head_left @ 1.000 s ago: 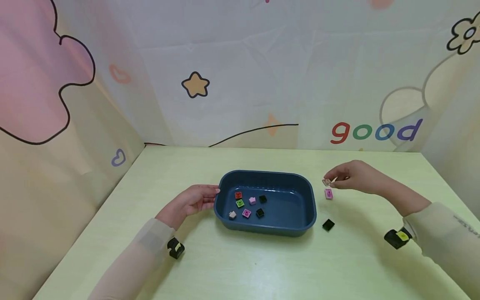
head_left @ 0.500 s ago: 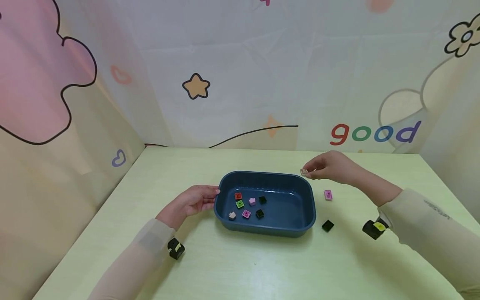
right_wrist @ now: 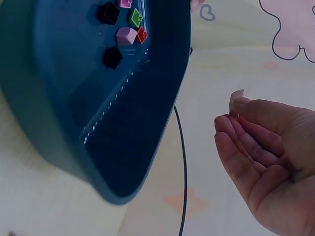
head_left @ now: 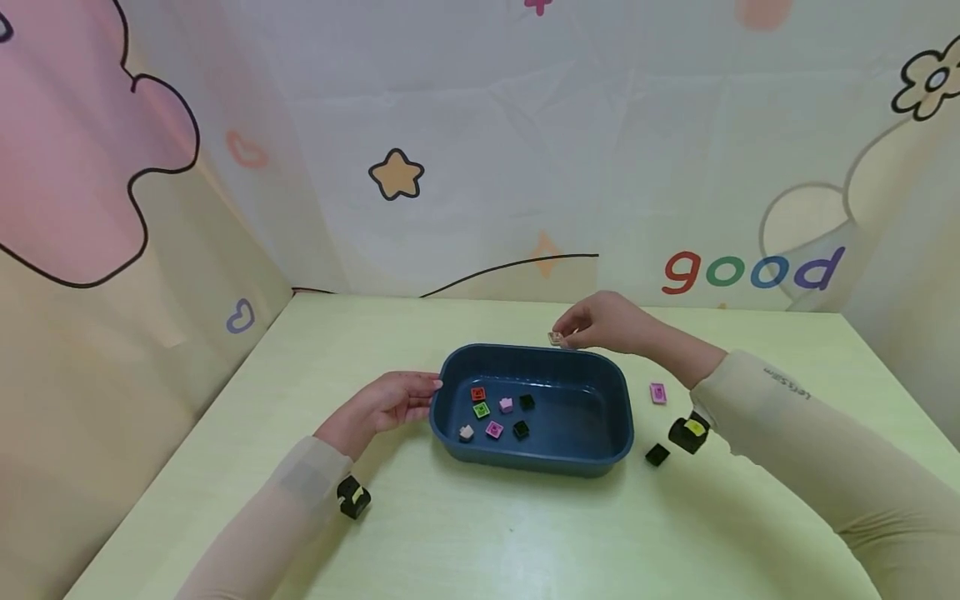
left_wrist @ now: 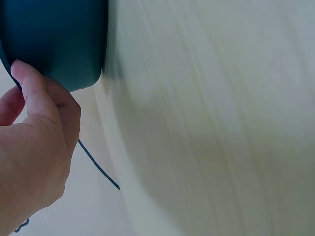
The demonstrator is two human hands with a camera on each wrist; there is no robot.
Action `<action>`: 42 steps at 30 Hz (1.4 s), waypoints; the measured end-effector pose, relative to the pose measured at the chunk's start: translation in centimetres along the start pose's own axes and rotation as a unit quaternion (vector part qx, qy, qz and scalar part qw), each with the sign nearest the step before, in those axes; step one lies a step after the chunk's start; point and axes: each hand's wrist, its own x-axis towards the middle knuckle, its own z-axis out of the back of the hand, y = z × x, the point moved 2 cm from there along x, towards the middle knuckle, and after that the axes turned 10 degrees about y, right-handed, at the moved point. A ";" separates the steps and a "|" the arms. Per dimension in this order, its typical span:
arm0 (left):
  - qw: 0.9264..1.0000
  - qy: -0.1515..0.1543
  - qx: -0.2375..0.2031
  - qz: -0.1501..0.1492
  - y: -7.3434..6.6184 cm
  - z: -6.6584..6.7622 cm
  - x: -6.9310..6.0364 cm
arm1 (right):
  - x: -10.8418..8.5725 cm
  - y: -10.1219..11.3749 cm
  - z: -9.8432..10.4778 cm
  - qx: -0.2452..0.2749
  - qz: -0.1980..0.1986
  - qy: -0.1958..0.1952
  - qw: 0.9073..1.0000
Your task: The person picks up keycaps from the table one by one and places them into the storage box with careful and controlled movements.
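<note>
A deep blue plastic tray [head_left: 570, 467] stands on the table with several small toy bricks inside. My left hand [head_left: 384, 402] holds its left end, fingertips at the rim; in the left wrist view, bent fingers [left_wrist: 63, 105] lie against the tray's outer wall. Beyond the tray's back rim, my right hand [head_left: 611, 323] pinches a small whitish toy brick [head_left: 555, 338] between thumb and fingertips. That brick [right_wrist: 236, 101] is partly hidden by the thumb in the right wrist view. Inside the tray lie a red brick [head_left: 477, 393], a green brick [head_left: 482, 410] and pink, black and white ones.
On the table [head_left: 450, 533], right of the tray, lie a pink brick [head_left: 657, 393] and a black brick [head_left: 657, 454]. A printed cloth backdrop [head_left: 480, 167] rises behind the table's back edge.
My right hand has carried the whitish brick leftward, from beside the pink brick on the right to behind the tray's back rim. My left hand stays at the tray's left end.
</note>
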 end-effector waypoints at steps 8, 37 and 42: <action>1.000 -0.006 -0.002 0.006 0.3 0.1 0.1 | 3.1 1.3 -1.1 -0.002 0.017 0.017 1.000; 1.000 -0.002 -0.001 0.006 -0.1 0.1 0.0 | 6.6 1.8 -4.2 -0.006 0.056 0.063 0.996; 1.000 -0.004 -0.003 0.007 -0.1 0.1 0.0 | 6.9 1.8 -4.9 -0.018 0.061 0.085 0.994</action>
